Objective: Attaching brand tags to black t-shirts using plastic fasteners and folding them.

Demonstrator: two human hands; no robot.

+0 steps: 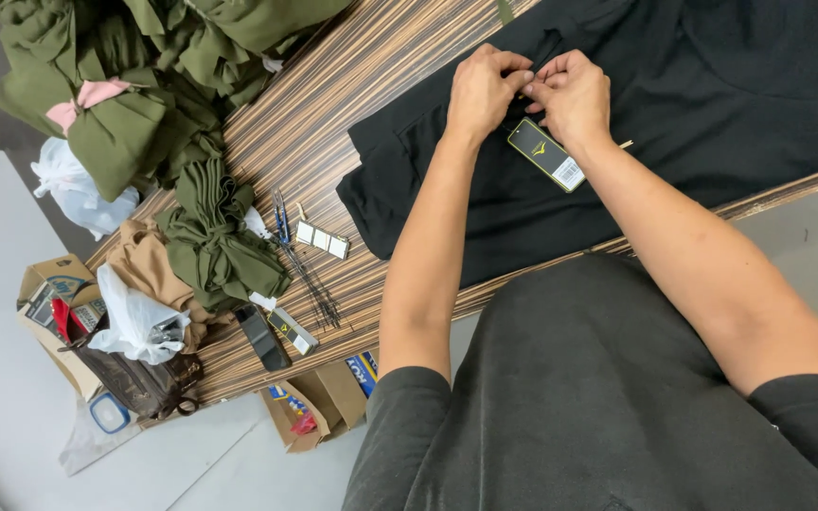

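Note:
A black garment (pixel 674 104) lies spread on the striped wooden table (pixel 333 104). My left hand (pixel 482 93) and my right hand (pixel 575 95) meet over its upper part, fingertips touching. Both pinch a small spot of the cloth. A black hang tag (pixel 545 152) with a white barcode patch lies just under my right hand, its top end hidden beneath the fingers. Whatever joins the tag to the cloth is covered by my fingers.
A pile of olive green garments (pixel 144 104) with a pink piece fills the table's left end, beside a tan garment (pixel 144 260) and white plastic bags (pixel 130 322). Thin black fastener strands (pixel 310 274), small white labels (pixel 322 239) and a dark phone (pixel 262 338) lie nearby. Cardboard boxes (pixel 319 397) and a brown bag (pixel 139 383) sit below the edge.

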